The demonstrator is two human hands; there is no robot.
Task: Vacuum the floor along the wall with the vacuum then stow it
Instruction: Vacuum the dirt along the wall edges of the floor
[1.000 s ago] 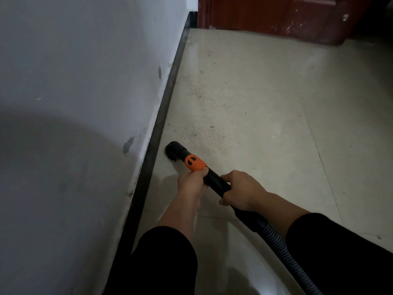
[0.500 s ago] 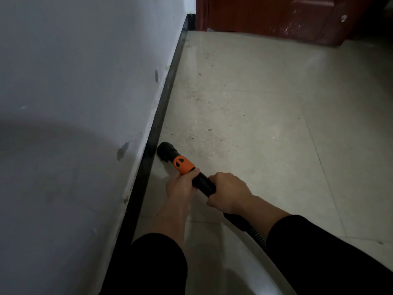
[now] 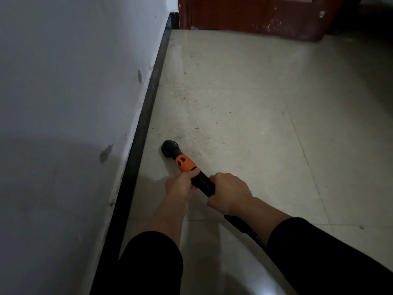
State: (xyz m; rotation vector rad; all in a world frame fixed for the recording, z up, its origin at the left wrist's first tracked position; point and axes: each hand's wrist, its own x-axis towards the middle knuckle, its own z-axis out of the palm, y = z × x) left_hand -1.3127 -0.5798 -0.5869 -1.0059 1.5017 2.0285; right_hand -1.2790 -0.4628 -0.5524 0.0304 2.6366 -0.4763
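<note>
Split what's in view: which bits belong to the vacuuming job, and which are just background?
In the job:
- vacuum wand, gripped by left hand and right hand
- black nozzle, down at the tiled floor
- ribbed hose
- grit on the tiles
- baseboard along the wall

Just there:
- red-brown door
- scuff marks on the wall

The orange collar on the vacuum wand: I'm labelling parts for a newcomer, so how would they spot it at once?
Follow the black skirting board under the white wall on the left to the black vacuum wand held in the right hand. Between the left hand and the round black nozzle sits the orange collar. It is the only bright part, with two dark oval marks.
</note>
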